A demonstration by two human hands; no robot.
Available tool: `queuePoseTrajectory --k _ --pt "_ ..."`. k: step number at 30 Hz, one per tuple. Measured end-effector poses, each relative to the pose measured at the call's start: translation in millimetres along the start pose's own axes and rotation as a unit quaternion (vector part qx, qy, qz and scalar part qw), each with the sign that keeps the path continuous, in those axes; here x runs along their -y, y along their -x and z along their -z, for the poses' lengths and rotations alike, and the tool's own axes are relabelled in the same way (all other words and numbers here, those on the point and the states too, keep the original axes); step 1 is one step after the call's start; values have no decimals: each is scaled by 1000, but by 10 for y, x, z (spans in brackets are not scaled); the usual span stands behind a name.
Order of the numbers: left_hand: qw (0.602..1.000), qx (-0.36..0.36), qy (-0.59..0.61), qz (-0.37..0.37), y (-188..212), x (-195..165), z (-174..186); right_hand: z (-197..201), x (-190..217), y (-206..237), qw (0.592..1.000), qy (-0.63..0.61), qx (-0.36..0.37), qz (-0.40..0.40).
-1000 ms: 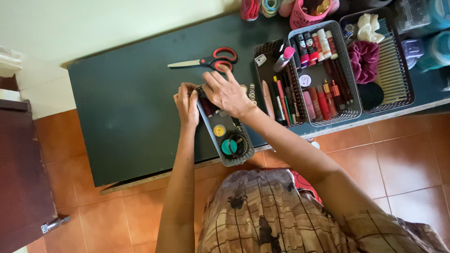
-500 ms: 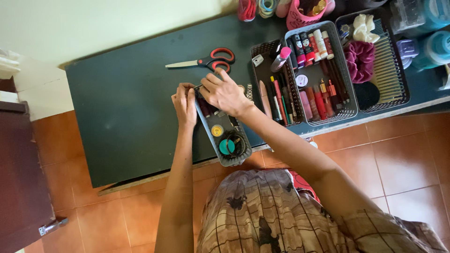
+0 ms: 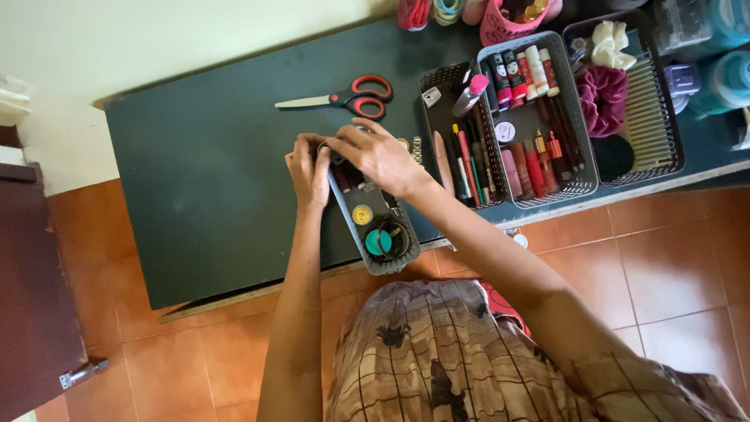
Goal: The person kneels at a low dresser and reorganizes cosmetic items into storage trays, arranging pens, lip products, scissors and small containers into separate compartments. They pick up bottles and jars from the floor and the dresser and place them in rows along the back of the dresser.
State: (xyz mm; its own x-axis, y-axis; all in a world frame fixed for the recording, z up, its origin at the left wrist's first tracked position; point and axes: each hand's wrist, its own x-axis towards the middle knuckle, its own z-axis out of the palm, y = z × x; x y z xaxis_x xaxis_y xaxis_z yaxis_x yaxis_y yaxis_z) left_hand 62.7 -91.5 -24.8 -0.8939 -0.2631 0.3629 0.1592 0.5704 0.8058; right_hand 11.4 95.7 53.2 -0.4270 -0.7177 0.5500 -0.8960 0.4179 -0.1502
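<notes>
- A dark green table (image 3: pixel 211 180) stands over orange floor tiles; red-handled scissors (image 3: pixel 351 97) lie on it just beyond the hands, apart from them.
- To the right sit three slotted baskets: a dark one (image 3: pixel 457 133) with pens and small sticks, a grey one (image 3: pixel 539 117) packed with tubes and lipsticks, and another dark one (image 3: pixel 633 109) with a maroon scrunchie and a comb.
- The narrow grey tray (image 3: pixel 373 223) lies slantwise at the table's near edge, its near end at the rim; a yellow disc and a green round piece inside black rings lie in it.
- The left hand (image 3: pixel 308 168) grips the tray's far left corner, fingers curled on the wall.
- The right hand (image 3: pixel 375 156) lies palm-down over the tray's far end, fingers loosely bent and reaching into it; whether they hold any item I cannot tell.
- Against the earlier frames, the hands and tray keep nearly the same place; the tray sits slightly nearer the table's edge.
</notes>
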Motion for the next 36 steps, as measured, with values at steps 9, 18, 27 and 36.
queuePoseTrajectory --k 9,18,27,36 --pt "998 27 -51 -17 -5 -3 26 -7 210 323 985 37 146 -80" --pt "997 36 -68 0 64 96 30 380 201 418 993 -75 -15 -93" --pt "997 39 -69 -6 90 246 -9 1156 -183 1002 967 -74 -59 -238" --pt "988 122 -80 56 -176 62 -87 1162 -148 1227 972 -106 -31 -209"
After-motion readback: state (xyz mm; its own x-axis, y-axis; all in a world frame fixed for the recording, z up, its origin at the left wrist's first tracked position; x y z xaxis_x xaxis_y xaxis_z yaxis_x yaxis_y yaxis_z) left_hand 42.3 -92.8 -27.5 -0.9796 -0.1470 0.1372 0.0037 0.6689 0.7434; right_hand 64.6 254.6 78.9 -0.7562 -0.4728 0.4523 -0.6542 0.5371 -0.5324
